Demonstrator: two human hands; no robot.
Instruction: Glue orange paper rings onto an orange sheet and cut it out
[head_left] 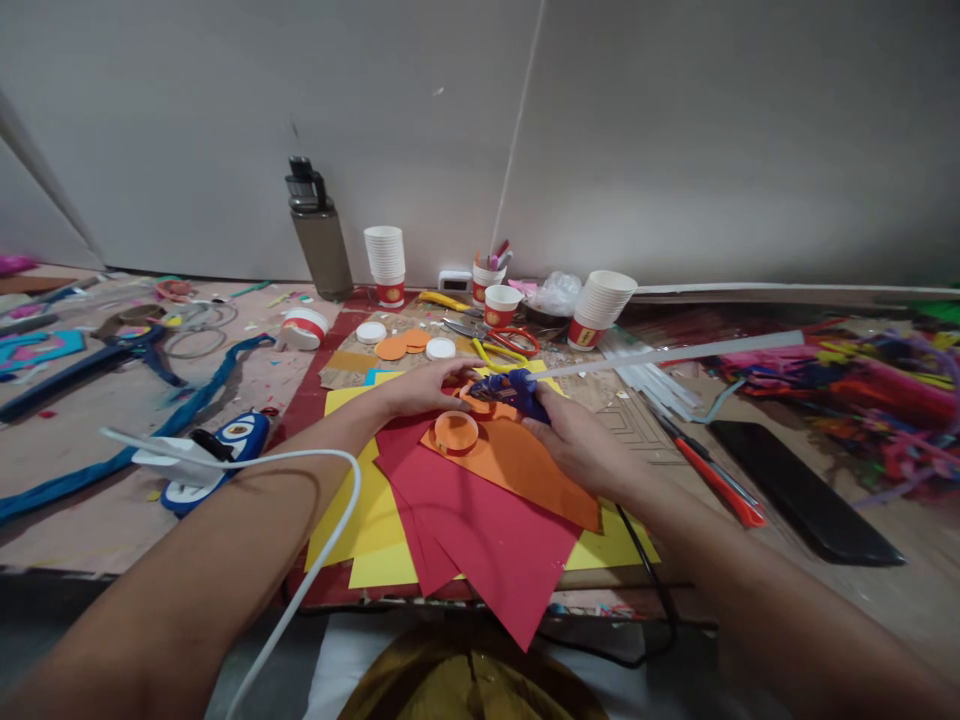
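Cluttered table (255, 392), blue glue gun (529, 398) in the right hand (574, 432), just beside the left hand (424, 388), the latter's grip unclear.

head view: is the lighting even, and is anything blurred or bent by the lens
Head view: light is soft but uneven, the wall darker toward the top right; head view: faint shadows fall on the red paper; head view: the heap of colourful strips looks smeared, and detail near the tip of the blue glue gun is soft; head view: the bottle leans outward, probably wide-angle distortion.
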